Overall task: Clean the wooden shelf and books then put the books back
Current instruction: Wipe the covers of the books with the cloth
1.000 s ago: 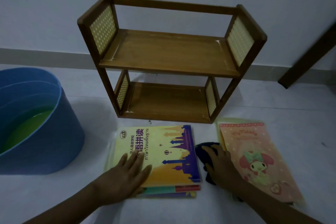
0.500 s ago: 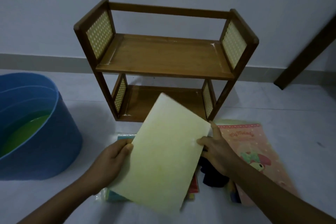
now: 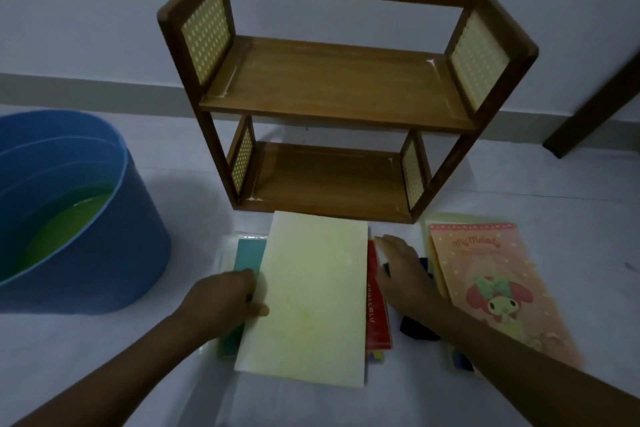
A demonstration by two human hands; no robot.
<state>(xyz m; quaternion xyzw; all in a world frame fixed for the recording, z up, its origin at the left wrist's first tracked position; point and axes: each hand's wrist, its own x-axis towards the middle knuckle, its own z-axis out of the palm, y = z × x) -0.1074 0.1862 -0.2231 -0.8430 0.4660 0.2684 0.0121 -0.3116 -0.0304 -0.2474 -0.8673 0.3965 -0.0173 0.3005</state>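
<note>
A two-tier wooden shelf [image 3: 332, 87] stands empty against the wall. In front of it a pale yellow book [image 3: 308, 298] lies back cover up on a stack with a teal book [image 3: 247, 253] and a red book [image 3: 375, 308]. My left hand [image 3: 221, 302] grips the yellow book's left edge. My right hand [image 3: 401, 274] rests flat, fingers apart, on a dark blue cloth [image 3: 415, 326] beside the stack. A pink cartoon book [image 3: 491, 284] lies to the right on another pale one.
A blue tub [image 3: 79, 253] holding greenish water stands on the white floor at the left. A dark wooden post [image 3: 595, 97] leans at the far right. The wall and its skirting run behind the shelf.
The yellow book was lifted off the stack, turned over and laid back face down. My right hand let go of its edge and dropped onto the cloth.
</note>
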